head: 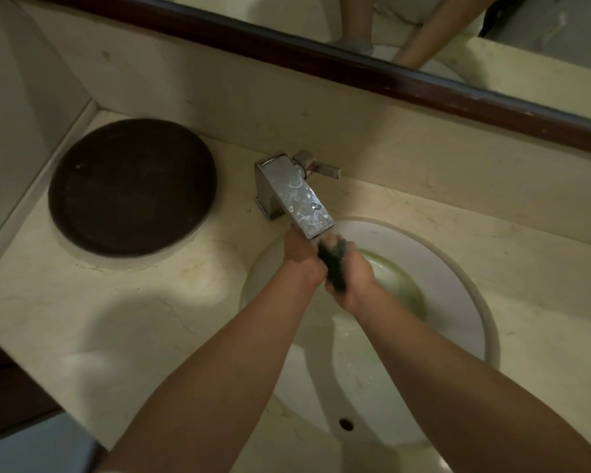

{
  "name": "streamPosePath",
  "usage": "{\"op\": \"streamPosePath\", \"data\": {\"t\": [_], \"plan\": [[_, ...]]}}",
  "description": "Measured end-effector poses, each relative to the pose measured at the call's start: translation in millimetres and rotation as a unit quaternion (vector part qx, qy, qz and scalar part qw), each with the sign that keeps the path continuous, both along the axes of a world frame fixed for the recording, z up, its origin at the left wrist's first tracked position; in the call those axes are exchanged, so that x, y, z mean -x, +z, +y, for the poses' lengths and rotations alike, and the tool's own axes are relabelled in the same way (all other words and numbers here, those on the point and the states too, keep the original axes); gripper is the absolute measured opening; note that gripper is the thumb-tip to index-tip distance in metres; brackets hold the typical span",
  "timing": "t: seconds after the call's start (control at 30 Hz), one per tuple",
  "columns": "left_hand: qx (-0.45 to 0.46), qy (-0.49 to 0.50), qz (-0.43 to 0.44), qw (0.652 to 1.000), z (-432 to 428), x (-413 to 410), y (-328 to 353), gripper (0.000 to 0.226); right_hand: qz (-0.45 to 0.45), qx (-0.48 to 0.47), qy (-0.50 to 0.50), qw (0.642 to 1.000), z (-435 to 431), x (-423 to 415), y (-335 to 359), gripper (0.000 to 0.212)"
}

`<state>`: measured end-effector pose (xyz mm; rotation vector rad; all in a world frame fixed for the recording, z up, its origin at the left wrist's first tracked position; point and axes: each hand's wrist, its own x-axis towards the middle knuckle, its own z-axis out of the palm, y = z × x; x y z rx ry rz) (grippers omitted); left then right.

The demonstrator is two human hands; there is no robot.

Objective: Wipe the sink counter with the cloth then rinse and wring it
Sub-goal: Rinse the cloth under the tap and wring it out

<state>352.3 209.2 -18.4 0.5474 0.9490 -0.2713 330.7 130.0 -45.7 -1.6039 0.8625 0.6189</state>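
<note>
A dark, bunched-up cloth [335, 264] is squeezed between both my hands right under the spout of the chrome faucet [297, 196], over the white sink basin [464, 302]. My left hand [302, 261] grips its left side, my right hand [354, 276] grips its right side. Most of the cloth is hidden inside my fingers. Greenish water lies in the basin behind my right hand. The beige marble counter [123, 312] surrounds the sink.
A round dark brown tray [130, 187] lies on the counter to the left of the faucet. The faucet's lever [325, 169] points right. A dark-framed mirror [355, 68] runs along the back wall. An overflow hole [346, 424] is in the basin's near wall.
</note>
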Motion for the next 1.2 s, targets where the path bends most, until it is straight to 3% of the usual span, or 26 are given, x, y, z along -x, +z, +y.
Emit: {"op": "streamPosePath", "data": {"t": [0.1, 0.23, 0.3, 0.4, 0.5, 0.6, 0.67, 0.73, 0.8, 0.83, 0.9, 0.97, 1.07, 1.2], "plan": [[0.013, -0.032, -0.008, 0.999, -3.5, 0.9, -2.5, 0.053, 0.054, -0.133, -0.133, 0.981, -14.0, 1.9, 10.8, 0.045], [0.017, -0.096, -0.014, 0.995, 4.7, 5.4, -3.8, 0.035, 0.008, 0.003, -0.074, 0.997, -25.9, 5.0, 2.8, 0.066], [-0.028, -0.134, -0.034, 0.99, 6.3, 6.4, -12.0, 0.022, -0.097, 0.046, -0.073, 0.992, -25.2, 6.4, -3.6, 0.061], [-0.076, -0.183, -0.095, 0.976, 2.0, 11.2, -12.0, 0.055, -0.22, -0.015, -0.037, 0.975, -10.6, 11.0, 4.2, 0.04], [-0.136, -0.194, -0.117, 0.964, -1.8, 11.8, -18.5, 0.068, -0.217, -0.098, -0.057, 0.97, 0.4, 6.3, 9.0, 0.028], [-0.243, -0.177, -0.109, 0.948, 3.2, 11.4, -16.5, 0.04, -0.145, -0.093, -0.047, 0.984, 6.6, 6.2, 14.5, 0.03], [-0.249, -0.161, -0.122, 0.947, 7.4, 6.0, -13.1, 0.011, -0.082, -0.118, -0.064, 0.988, 6.9, 11.5, 7.4, 0.034], [-0.195, -0.115, -0.119, 0.967, 13.8, -1.0, -10.5, 0.019, -0.009, -0.163, -0.082, 0.983, 7.7, 18.8, -7.8, 0.051], [-0.12, -0.066, -0.103, 0.985, 18.6, -3.2, -12.2, 0.058, 0.034, -0.235, -0.133, 0.962, 12.7, 24.0, -14.6, 0.058], [-0.112, -0.054, -0.092, 0.988, 19.9, -1.5, -16.8, 0.062, 0.042, -0.277, -0.17, 0.945, 15.6, 23.7, -18.8, 0.056], [-0.12, -0.054, -0.085, 0.988, 21.8, 7.2, -21.1, 0.038, 0.033, -0.33, -0.232, 0.914, 22.9, 18.9, -16.8, 0.056], [-0.101, -0.042, -0.091, 0.99, 21.8, 11.3, -22.0, 0.025, 0.011, -0.345, -0.246, 0.906, 30.9, 10.6, -6.4, 0.052], [0.004, 0.014, -0.088, 0.996, 21.5, 9.9, -14.3, 0.024, -0.015, -0.319, -0.229, 0.92, 40.4, -1.6, 3.9, 0.033], [0.013, 0.041, -0.06, 0.997, 16.8, 0.0, -12.2, 0.025, -0.002, -0.214, -0.247, 0.945, 37.8, -14.4, -3.2, 0.034]]}}
